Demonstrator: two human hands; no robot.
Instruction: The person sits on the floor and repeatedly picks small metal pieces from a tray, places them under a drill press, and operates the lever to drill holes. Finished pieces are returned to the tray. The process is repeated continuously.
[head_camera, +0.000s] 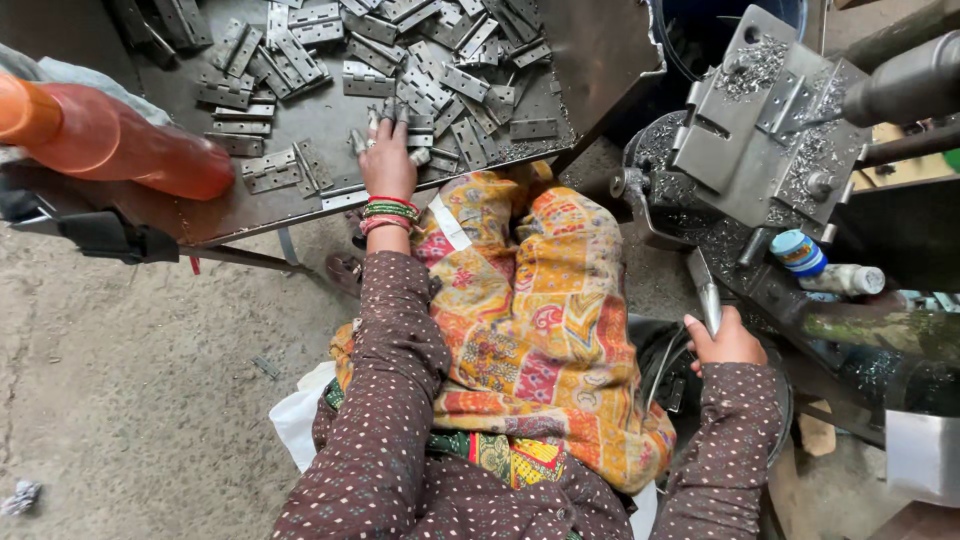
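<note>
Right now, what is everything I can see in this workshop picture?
flat grey metal hinges: many, grey, heaped on the tray at top.
dark metal tray table: one, dark grey, top left to centre.
orange plastic bottle: one, orange, lying on the tray's left edge.
grey steel machine fixture: one, grey, strewn with metal shavings, top right.
shiny metal lever: one, silver, below the fixture.
small bottle with a blue cap: one, whitish, lying on the machine at right.
patterned orange-yellow cloth: one, across the lap.
left hand: wrist with red and green bangles, fingers on the hinges.
right hand: gripping the lever.
</note>
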